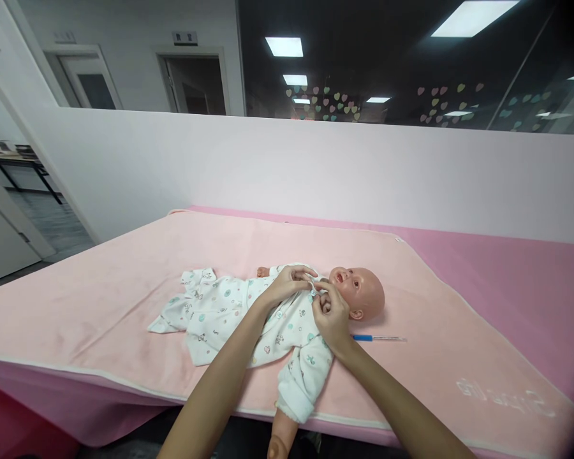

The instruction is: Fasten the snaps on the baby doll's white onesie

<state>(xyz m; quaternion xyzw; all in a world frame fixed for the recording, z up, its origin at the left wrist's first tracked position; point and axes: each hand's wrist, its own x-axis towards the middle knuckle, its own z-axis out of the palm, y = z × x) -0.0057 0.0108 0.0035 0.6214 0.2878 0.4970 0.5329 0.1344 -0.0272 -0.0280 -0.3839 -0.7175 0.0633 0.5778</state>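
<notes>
A baby doll lies on its back with its head to the right. It wears a white baby outfit with a small coloured print. At the neckline, my left hand pinches the white fabric edge between thumb and fingers. My right hand meets it from the other side, its fingers bent and closed on the same collar edge. The exact bit of cloth between the fingertips is small and partly hidden. One doll arm sticks out of its sleeve and hangs over the near edge.
A pink blanket with white trim covers the table. Beside the doll's head lies a thin stick with a blue handle and a clear end. A white wall with dark glass above stands behind the table.
</notes>
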